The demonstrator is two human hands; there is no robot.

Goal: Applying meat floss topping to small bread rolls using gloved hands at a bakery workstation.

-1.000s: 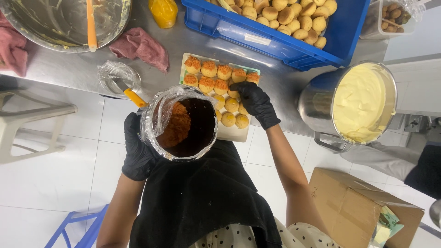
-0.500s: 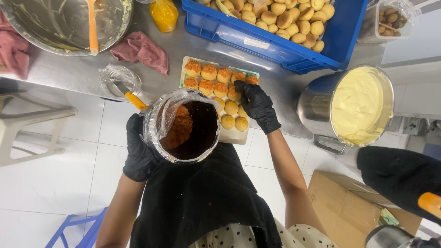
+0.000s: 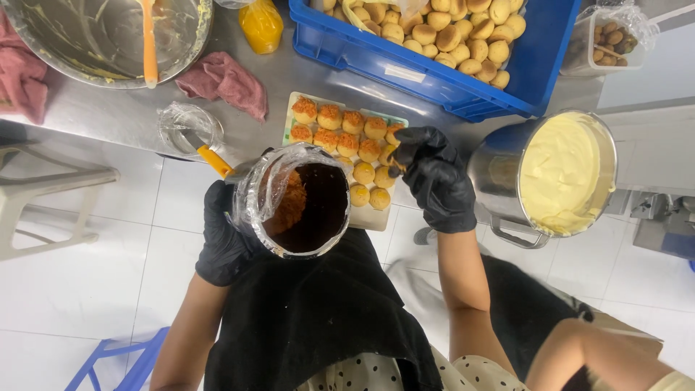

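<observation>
My left hand (image 3: 226,233), in a black glove, holds a metal cup lined with clear plastic (image 3: 300,201) that has orange-brown crumbs inside. My right hand (image 3: 434,181), also black-gloved, hovers over the right edge of a small tray of round pastries (image 3: 346,137), fingers pinched near one pastry. Several pastries at the far end carry orange topping; the nearer ones are plain yellow. The tray rests on the steel table (image 3: 275,80).
A blue crate of plain pastries (image 3: 434,36) stands behind the tray. A steel pot of yellow cream (image 3: 561,174) sits right. Left are a large steel bowl with an orange spatula (image 3: 108,32), pink cloths (image 3: 221,80), a plastic-covered cup with an orange-handled tool (image 3: 190,130). Another person's arm (image 3: 601,355) is lower right.
The dark-sleeved arm seen at right half a second ago is gone; another person's bare arm now shows lower right. My right hand stays over the tray's right side.
</observation>
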